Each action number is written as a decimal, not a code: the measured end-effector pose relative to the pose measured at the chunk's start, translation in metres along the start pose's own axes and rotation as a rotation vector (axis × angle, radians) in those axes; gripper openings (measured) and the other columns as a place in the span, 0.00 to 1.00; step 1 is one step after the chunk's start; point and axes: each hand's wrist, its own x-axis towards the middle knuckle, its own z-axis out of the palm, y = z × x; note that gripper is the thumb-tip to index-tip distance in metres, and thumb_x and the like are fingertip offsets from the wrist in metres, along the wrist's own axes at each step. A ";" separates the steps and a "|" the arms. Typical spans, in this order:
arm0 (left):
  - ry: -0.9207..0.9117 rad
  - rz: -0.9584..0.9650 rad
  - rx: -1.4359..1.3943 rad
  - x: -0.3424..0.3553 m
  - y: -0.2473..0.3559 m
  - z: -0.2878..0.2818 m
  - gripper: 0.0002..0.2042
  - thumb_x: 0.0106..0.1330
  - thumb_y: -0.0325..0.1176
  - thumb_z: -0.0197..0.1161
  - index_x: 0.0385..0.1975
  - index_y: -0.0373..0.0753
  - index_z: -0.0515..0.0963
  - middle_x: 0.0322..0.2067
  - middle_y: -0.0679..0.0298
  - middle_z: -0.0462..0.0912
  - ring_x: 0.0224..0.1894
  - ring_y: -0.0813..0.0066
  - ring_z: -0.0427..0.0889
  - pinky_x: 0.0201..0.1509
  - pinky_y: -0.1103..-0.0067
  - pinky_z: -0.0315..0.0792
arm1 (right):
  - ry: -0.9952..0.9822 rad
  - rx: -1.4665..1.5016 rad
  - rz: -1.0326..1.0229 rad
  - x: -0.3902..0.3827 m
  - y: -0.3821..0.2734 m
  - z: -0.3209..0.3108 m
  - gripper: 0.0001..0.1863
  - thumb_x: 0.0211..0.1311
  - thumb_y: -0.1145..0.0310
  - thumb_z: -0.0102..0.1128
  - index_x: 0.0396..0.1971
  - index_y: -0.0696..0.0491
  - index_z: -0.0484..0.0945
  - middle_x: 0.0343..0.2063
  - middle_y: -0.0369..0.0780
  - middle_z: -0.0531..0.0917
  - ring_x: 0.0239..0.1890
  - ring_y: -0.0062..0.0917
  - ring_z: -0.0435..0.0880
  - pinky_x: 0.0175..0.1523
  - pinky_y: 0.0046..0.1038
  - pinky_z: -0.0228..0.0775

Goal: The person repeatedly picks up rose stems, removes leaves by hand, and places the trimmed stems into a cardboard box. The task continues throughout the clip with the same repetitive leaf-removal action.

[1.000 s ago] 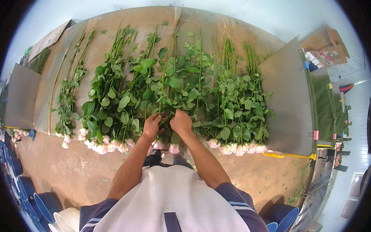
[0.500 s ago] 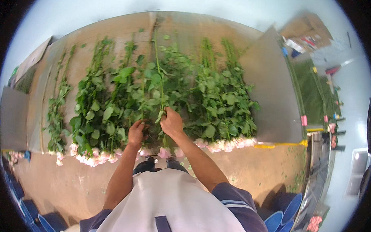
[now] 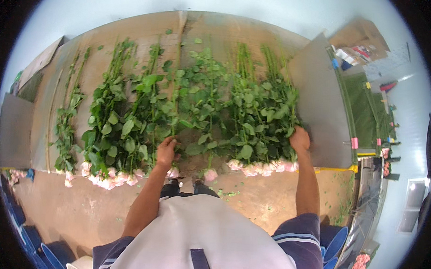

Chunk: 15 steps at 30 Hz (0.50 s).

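Long-stemmed pale pink roses lie in rows across the wooden table, leafy stems pointing away and blooms along the near edge. My left hand (image 3: 166, 151) is closed round the stem of a single rose (image 3: 173, 172), whose bloom hangs just below my fingers. At the far right of the rows, my right hand (image 3: 300, 139) is closed on a rose stem (image 3: 293, 111) beside the right bunch of roses (image 3: 261, 107); its bloom is hard to tell from the others. Between my hands lies another rose (image 3: 210, 174). Left of my left hand lies a thick bunch of roses (image 3: 107, 121).
A grey panel (image 3: 321, 109) stands upright at the table's right end, a similar panel (image 3: 16, 132) at the left. Blue buckets (image 3: 335, 243) stand on the floor at lower right. A cardboard box (image 3: 361, 37) sits beyond. Leaf scraps lie on the floor (image 3: 251, 202).
My right hand has moved from the middle of the table to the right bunch, carrying a rose. My left hand stays near its place, now on a single stem.
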 end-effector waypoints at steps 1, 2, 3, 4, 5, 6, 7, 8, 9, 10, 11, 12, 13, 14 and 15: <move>0.018 0.020 0.050 0.002 -0.002 0.001 0.16 0.68 0.35 0.52 0.54 0.39 0.72 0.40 0.61 0.81 0.28 0.72 0.79 0.21 0.76 0.75 | -0.044 -0.047 -0.036 0.000 0.011 0.008 0.19 0.57 0.66 0.55 0.50 0.48 0.77 0.43 0.51 0.80 0.45 0.47 0.79 0.48 0.45 0.73; 0.026 0.016 0.065 0.004 -0.004 0.003 0.17 0.68 0.35 0.52 0.54 0.38 0.72 0.40 0.61 0.81 0.27 0.71 0.79 0.22 0.76 0.75 | -0.076 -0.052 -0.015 0.001 0.015 0.019 0.19 0.58 0.63 0.55 0.50 0.49 0.76 0.44 0.51 0.80 0.46 0.46 0.79 0.48 0.44 0.73; 0.023 0.004 0.056 0.007 -0.006 0.005 0.17 0.67 0.35 0.53 0.54 0.38 0.72 0.40 0.61 0.81 0.26 0.69 0.80 0.22 0.76 0.76 | -0.027 -0.020 -0.039 0.001 0.017 0.028 0.19 0.58 0.63 0.55 0.50 0.50 0.76 0.44 0.51 0.80 0.46 0.46 0.79 0.48 0.44 0.73; 0.022 0.039 0.121 0.008 -0.010 0.006 0.19 0.66 0.37 0.54 0.53 0.35 0.71 0.39 0.56 0.81 0.32 0.66 0.83 0.26 0.74 0.77 | 0.002 0.008 -0.032 0.000 0.018 0.033 0.19 0.59 0.62 0.54 0.50 0.51 0.76 0.44 0.51 0.80 0.46 0.46 0.79 0.48 0.45 0.73; 0.023 0.059 0.226 0.009 -0.014 0.006 0.19 0.66 0.38 0.54 0.53 0.35 0.72 0.39 0.53 0.81 0.36 0.63 0.82 0.29 0.72 0.77 | 0.005 0.023 0.007 -0.002 0.017 0.036 0.19 0.59 0.61 0.54 0.49 0.51 0.76 0.44 0.51 0.80 0.46 0.47 0.79 0.49 0.45 0.73; 0.018 0.061 0.323 0.012 -0.016 0.007 0.19 0.66 0.38 0.54 0.53 0.35 0.72 0.39 0.51 0.81 0.40 0.61 0.82 0.31 0.70 0.77 | 0.015 0.033 0.039 -0.004 0.014 0.035 0.18 0.60 0.61 0.54 0.48 0.53 0.76 0.44 0.52 0.80 0.45 0.46 0.80 0.49 0.44 0.73; 0.011 0.063 0.421 0.013 -0.019 0.006 0.19 0.65 0.39 0.53 0.53 0.35 0.72 0.38 0.49 0.81 0.44 0.59 0.81 0.34 0.68 0.77 | 0.023 0.010 0.056 -0.006 0.011 0.032 0.18 0.61 0.60 0.53 0.48 0.53 0.76 0.44 0.51 0.80 0.45 0.46 0.80 0.48 0.44 0.73; 0.080 0.201 0.561 0.016 -0.020 0.006 0.21 0.65 0.41 0.52 0.53 0.35 0.72 0.38 0.44 0.80 0.43 0.49 0.79 0.43 0.64 0.74 | 0.061 -0.004 0.062 -0.009 0.007 0.026 0.18 0.61 0.60 0.52 0.48 0.53 0.76 0.43 0.50 0.80 0.45 0.45 0.80 0.48 0.44 0.73; 0.090 0.249 0.569 0.016 -0.022 0.006 0.20 0.66 0.41 0.51 0.52 0.35 0.72 0.39 0.44 0.80 0.43 0.47 0.79 0.45 0.64 0.73 | 0.107 -0.012 0.054 -0.012 0.003 0.019 0.18 0.62 0.60 0.52 0.48 0.53 0.76 0.43 0.50 0.80 0.45 0.45 0.80 0.47 0.43 0.74; 0.113 0.256 0.583 0.016 -0.021 0.005 0.20 0.66 0.42 0.51 0.52 0.35 0.73 0.39 0.44 0.80 0.43 0.45 0.78 0.47 0.63 0.72 | 0.195 0.005 0.025 -0.016 -0.003 0.011 0.18 0.62 0.60 0.52 0.48 0.53 0.75 0.42 0.49 0.80 0.43 0.45 0.80 0.47 0.43 0.74; 0.124 0.220 0.605 0.014 -0.019 0.005 0.20 0.66 0.42 0.50 0.51 0.35 0.73 0.39 0.45 0.80 0.43 0.43 0.78 0.49 0.63 0.71 | 0.289 0.029 -0.016 -0.023 -0.009 0.003 0.18 0.63 0.60 0.52 0.49 0.53 0.75 0.41 0.48 0.80 0.41 0.44 0.81 0.46 0.42 0.74; 0.134 0.300 0.588 0.010 -0.015 0.005 0.19 0.66 0.41 0.50 0.50 0.34 0.74 0.39 0.45 0.80 0.41 0.45 0.79 0.46 0.64 0.72 | 0.360 0.048 -0.038 -0.031 -0.017 -0.004 0.18 0.63 0.61 0.52 0.49 0.53 0.75 0.39 0.47 0.80 0.40 0.43 0.81 0.45 0.41 0.75; 0.130 0.338 0.581 0.004 -0.010 0.006 0.19 0.66 0.41 0.51 0.49 0.34 0.75 0.39 0.46 0.81 0.40 0.47 0.80 0.43 0.65 0.74 | 0.409 0.174 -0.147 -0.040 -0.027 -0.010 0.17 0.64 0.62 0.52 0.49 0.53 0.75 0.39 0.47 0.80 0.38 0.41 0.81 0.44 0.40 0.75; 0.124 0.375 0.574 -0.003 -0.003 0.007 0.18 0.66 0.40 0.51 0.48 0.34 0.75 0.39 0.47 0.81 0.39 0.49 0.81 0.41 0.65 0.75 | 0.435 0.294 -0.236 -0.051 -0.039 -0.015 0.16 0.64 0.62 0.52 0.48 0.52 0.75 0.38 0.46 0.80 0.36 0.40 0.81 0.42 0.39 0.75; 0.074 0.317 0.475 -0.011 0.006 0.009 0.17 0.66 0.40 0.52 0.47 0.33 0.76 0.38 0.48 0.81 0.38 0.52 0.81 0.37 0.67 0.76 | 0.461 0.414 -0.322 -0.064 -0.054 -0.017 0.15 0.64 0.63 0.52 0.48 0.52 0.75 0.37 0.45 0.80 0.35 0.38 0.81 0.41 0.38 0.75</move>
